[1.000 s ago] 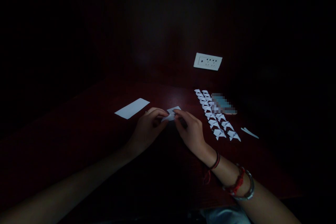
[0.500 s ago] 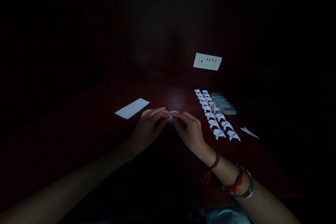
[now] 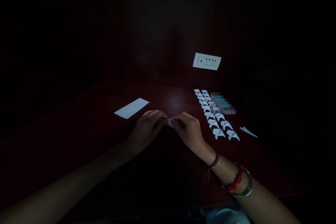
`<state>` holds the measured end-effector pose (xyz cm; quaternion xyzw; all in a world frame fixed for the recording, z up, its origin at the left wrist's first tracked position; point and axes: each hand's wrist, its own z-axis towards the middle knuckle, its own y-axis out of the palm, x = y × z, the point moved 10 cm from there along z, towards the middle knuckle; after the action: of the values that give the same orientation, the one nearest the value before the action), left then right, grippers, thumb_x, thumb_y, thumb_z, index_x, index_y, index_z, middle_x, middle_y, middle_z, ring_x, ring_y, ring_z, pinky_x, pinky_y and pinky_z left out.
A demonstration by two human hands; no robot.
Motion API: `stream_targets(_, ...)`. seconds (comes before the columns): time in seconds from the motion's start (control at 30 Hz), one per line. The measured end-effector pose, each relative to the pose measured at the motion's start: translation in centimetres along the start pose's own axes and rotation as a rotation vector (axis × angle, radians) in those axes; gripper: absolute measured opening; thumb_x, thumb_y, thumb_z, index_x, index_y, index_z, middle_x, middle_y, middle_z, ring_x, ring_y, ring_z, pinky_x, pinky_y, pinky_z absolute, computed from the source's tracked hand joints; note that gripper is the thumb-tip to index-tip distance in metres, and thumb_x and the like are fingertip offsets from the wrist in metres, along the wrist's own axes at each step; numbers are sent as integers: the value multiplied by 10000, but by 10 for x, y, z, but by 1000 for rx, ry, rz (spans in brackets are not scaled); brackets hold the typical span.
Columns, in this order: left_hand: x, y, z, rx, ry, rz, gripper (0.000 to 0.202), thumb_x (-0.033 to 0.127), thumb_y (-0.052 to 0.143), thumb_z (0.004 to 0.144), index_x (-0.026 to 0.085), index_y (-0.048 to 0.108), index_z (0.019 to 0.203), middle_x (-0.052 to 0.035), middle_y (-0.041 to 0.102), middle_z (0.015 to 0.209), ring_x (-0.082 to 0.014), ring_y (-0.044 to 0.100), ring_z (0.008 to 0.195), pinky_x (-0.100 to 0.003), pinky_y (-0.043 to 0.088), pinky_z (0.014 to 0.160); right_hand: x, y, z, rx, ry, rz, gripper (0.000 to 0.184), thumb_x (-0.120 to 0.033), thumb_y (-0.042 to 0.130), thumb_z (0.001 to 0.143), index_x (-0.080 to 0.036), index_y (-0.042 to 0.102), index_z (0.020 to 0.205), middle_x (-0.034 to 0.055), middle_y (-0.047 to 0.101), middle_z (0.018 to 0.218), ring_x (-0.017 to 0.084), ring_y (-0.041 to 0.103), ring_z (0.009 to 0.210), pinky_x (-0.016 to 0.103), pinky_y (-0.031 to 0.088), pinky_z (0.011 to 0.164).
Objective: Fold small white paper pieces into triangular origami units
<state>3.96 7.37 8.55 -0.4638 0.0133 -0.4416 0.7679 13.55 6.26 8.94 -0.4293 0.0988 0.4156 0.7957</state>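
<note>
On the right forearm, nearer than the folded piece, a red braided cord bracelet point(image 3: 237, 179) and a silvery round bangle point(image 3: 250, 183) are worn. A small folded white paper piece point(image 3: 170, 123) is pinched narrowly by the left hand point(image 3: 144, 129) and right hand point(image 3: 190, 129) over the dark red bench point(image 3: 174, 98). Right of this piece, two thin white strips point(image 3: 249, 132) and two rows of folded white paper shapes point(image 3: 217, 132) are laid. Leftward and slightly beyond it, a flat white rectangular sheet point(image 3: 131, 108) is placed; far beyond, rightward, a white rectangular socket plate point(image 3: 207, 61) is mounted.
</note>
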Motion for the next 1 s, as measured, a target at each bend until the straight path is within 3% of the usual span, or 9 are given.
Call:
stream_targets(0.33,-14,6,-2,-59,-148,-206,48,227,483,804,198,521,799,37,580,755,-107,553,709,-229,412,660,4,10,0,-102,-3,12,139,-169,434,792,-174,566,749,-5,514,686,90,467,636,202,345,579)
stream_targets(0.57,-28,37,-12,-273,-208,-682,371,284,486,789,233,376,1140,-20,554,981,-147,560,862,-276,437,732,35,11,-2,-78,185,123,179,-182,379,788,-158,497,657,-9,501,629,95,459,594,203,339,559)
stream_targets(0.77,-37,40,-14,-274,-277,-516,414,229,519,750,245,391,1144,37,515,731,-117,545,667,-241,428,610,46,22,-5,-125,243,114,171,-225,365,800,-167,476,684,-12,504,623,97,467,572,209,339,544)
stream_targets(0.87,-42,40,-15,-254,-295,-439,397,213,509,747,240,401,1129,39,503,717,-116,530,657,-234,413,595,48,29,-8,-164,270,187,108,-251,425,777,-175,479,830,-28,510,614,95,481,547,205,348,523)
stream_targets(1.0,-43,43,-18,-271,-297,-409,395,223,514,745,243,400,1123,37,520,715,-119,524,644,-231,403,581,47,31,-9,-185,281,243,240,-241,497,730,-192,419,951,-54,501,592,93,483,525,198,362,510)
